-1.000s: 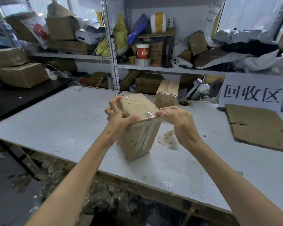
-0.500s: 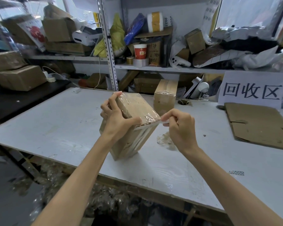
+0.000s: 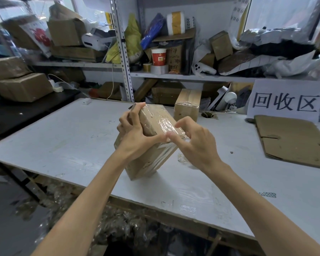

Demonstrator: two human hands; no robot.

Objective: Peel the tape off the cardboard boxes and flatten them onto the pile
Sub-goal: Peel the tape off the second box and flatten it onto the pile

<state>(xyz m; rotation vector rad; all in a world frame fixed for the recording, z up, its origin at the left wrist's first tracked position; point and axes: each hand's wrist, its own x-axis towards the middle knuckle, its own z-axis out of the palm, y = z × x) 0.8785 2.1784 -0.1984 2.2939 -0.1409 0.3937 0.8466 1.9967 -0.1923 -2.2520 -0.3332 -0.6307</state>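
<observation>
Clearly early on, in the head view: the left hand (image 3: 135, 139) has its grip closed round the tilted box (image 3: 151, 163), which stands on one lower edge mid-worktop (image 3: 72, 137), with clear tape (image 3: 166, 124) wrapped over its top. The right hand (image 3: 196, 145) claws at the tape's near edge; whether its grip has caught any, I cannot tell. A second taped box (image 3: 187, 104) waits at 1 o'clock. The flattened pile (image 3: 292, 139) lies at 3 o'clock, with open worktop between. The worktop's near edge runs under both forearms.
</observation>
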